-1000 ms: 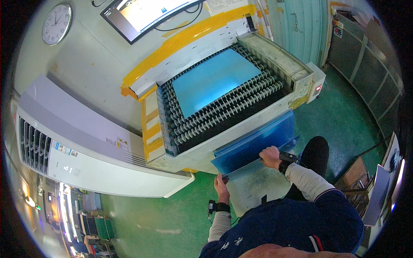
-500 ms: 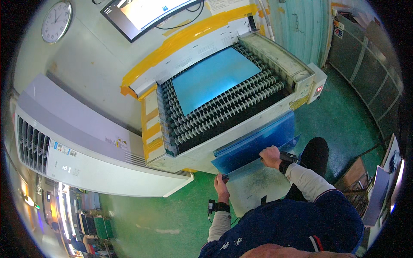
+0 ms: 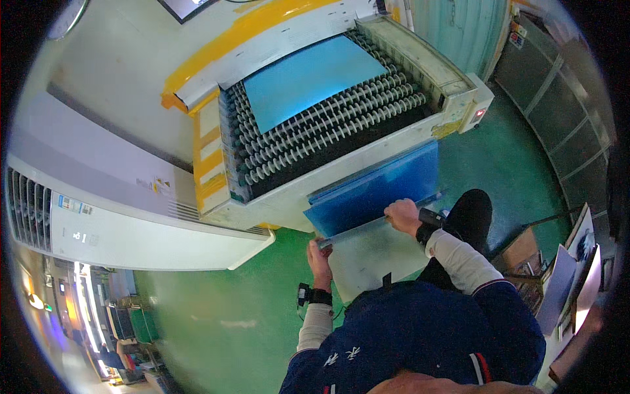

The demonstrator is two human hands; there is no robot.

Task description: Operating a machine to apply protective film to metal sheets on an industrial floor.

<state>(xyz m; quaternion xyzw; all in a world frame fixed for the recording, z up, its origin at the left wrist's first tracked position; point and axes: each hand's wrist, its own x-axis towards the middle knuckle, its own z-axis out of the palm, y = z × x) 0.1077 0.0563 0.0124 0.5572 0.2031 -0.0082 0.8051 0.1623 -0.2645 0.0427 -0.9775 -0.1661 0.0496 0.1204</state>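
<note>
Looks like a factory workshop, from the big machine (image 3: 282, 205) with rows of rollers (image 3: 336, 138), patched with yellow tape (image 3: 213, 54), and the blue sheets (image 3: 387, 184) just in front. Also has a green floor (image 3: 197, 299) and strip lights (image 3: 86, 305) at far left.

The machine (image 3: 282, 207) stands before me. On its rollers (image 3: 338, 134) a plate (image 3: 308, 82) lies toward the back edge, with rows of rollers between it and the front edge. A switch box (image 3: 477, 108) sits at the machine's front right corner. Sheets (image 3: 380, 190) stand just before its front edge. Between them and me is the panel (image 3: 371, 256), my left hand (image 3: 319, 258) at its far left corner, my right hand (image 3: 403, 217) farther right along its far edge. Left of the machine is the air conditioner (image 3: 144, 230); boards (image 3: 558, 289) lie to my right.
</note>
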